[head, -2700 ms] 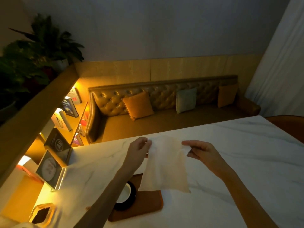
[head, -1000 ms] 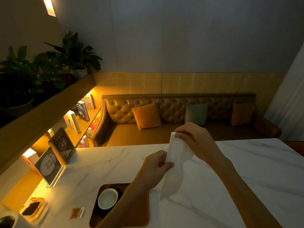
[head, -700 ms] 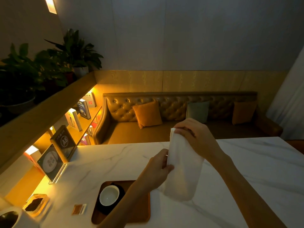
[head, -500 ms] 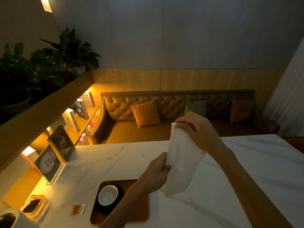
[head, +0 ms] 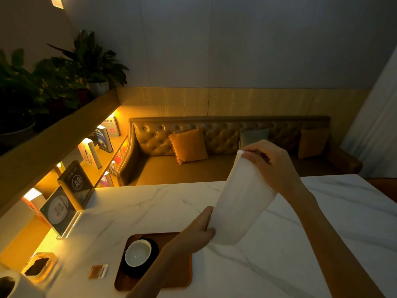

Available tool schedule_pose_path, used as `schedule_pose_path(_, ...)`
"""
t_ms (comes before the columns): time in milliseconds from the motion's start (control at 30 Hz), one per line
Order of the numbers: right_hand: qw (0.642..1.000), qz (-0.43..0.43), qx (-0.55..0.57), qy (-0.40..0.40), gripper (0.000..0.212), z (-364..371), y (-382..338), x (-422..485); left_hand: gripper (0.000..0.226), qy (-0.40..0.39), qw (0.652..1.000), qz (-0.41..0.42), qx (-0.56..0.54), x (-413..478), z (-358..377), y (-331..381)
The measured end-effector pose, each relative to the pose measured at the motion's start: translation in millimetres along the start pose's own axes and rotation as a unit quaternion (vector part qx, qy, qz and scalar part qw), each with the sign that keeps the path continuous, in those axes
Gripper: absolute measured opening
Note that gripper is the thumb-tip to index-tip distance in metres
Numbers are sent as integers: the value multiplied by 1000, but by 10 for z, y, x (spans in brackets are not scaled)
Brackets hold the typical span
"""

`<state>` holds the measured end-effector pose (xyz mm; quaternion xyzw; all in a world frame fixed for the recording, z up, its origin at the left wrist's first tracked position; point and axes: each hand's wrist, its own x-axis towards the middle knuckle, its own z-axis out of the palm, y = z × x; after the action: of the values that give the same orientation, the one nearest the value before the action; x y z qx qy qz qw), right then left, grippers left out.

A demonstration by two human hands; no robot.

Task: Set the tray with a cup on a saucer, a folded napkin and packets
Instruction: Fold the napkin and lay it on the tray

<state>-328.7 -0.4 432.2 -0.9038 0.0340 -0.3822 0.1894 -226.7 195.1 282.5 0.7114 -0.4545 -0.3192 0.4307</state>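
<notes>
A white napkin [head: 240, 203] hangs folded in the air above the marble table [head: 279, 244]. My right hand [head: 272, 166] pinches its top edge. My left hand [head: 197, 231] grips its lower left edge. Below my left forearm lies a brown wooden tray [head: 180, 274]. On the tray's left part a white cup [head: 137, 253] stands on a dark saucer [head: 154, 250]. A small orange packet [head: 97, 271] lies on the table just left of the tray.
A clear dish with dark contents [head: 38, 267] and a white roll [head: 12, 287] sit at the table's near left corner. Acrylic sign stands [head: 62, 209] line the left edge. A leather sofa [head: 214, 160] runs behind the table's far edge.
The napkin went from spread open between both hands to folded lengthwise. My right hand rose to hold its top while my left moved down to its lower edge.
</notes>
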Motion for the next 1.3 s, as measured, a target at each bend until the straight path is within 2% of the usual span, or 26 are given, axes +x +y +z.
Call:
schedule_pose_path(67,999,35,24,27,24,-25,30,-36,35,-1,999,6,-35,-9,-30,-68)
schedule_pose_path(100,997,55,38,45,24,-45,58,-62,42,17,997,5,-78,-26,-42,-98)
schedule_pose_path(167,990,94,62,83,20,-77,128,-137,59,72,976,-9,-207,-61,-74,-138)
schedule_pose_path(200,986,112,71,98,19,-75,158,-188,59,107,957,-10,-268,-77,-96,-125)
schedule_pose_path(300,978,159,61,120,21,53,246,-373,37,223,906,-8,-360,-40,-166,-35)
schedule_pose_path(433,957,242,28,158,20,296,380,-609,23,353,906,10,-235,72,-273,125)
schedule_pose_path(600,934,290,18,209,18,456,416,-767,15,408,903,35,-128,121,-349,200)
schedule_pose_path(733,919,319,45,228,17,512,414,-780,18,419,903,36,-89,138,-425,193)
schedule_pose_path(1000,900,360,113,216,9,623,377,-796,27,444,883,7,-154,175,-522,172)
schedule_pose_path(1167,874,420,170,173,15,693,453,-905,28,398,911,2,-106,138,-545,48)
schedule_pose_path(1300,848,459,217,154,16,797,260,-955,21,401,913,-8,-80,121,-360,76)
